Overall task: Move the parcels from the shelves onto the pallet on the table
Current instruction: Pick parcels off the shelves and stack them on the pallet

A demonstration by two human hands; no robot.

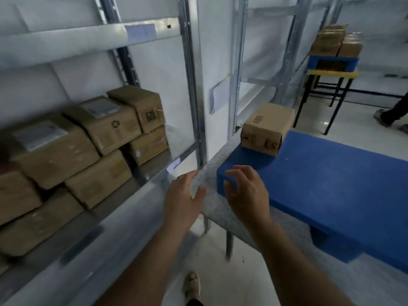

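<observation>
One parcel [266,128] standing on far corner of blue pallet [331,182] atop grey table [212,195]. Many more parcels [88,138] stacked on metal shelf [141,182] at left. Left hand [183,199] empty, fingers extended. Right hand [245,191] empty, fingers loosely curled, above pallet's near corner.

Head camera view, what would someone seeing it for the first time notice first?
Probably the bright blue pallet on the speckled table at right, with a single cardboard parcel sitting on its far corner. Next, the stack of brown parcels packed on the metal shelf at left. In the middle foreground, the left hand and right hand reach forward, both empty, fingers loosely spread.
</observation>
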